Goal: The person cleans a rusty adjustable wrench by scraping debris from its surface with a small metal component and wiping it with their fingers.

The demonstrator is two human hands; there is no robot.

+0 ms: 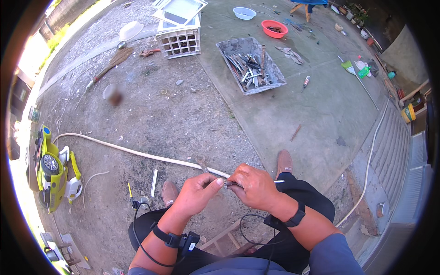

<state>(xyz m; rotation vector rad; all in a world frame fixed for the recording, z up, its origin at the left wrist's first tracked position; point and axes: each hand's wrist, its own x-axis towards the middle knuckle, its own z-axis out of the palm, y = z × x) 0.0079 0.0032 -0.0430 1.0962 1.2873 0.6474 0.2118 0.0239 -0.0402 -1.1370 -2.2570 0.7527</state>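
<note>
Pinching one small metal piece point(226, 184): one left hand point(198, 192), one right hand point(256, 187).

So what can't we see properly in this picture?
In the head view:
Small silvery metal piece: partly hidden by the left hand and right hand.
Slim white rod: other end hidden behind the right hand.
Brownish round blob: too blurred to name.
Blue-topped wooden stand: cut off by the top edge.

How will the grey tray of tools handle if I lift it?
Probably heavy, since the grey tray is piled with metal tools. The loose heap may shift if tilted. Its angular walls suggest a fairly stiff body.
</note>
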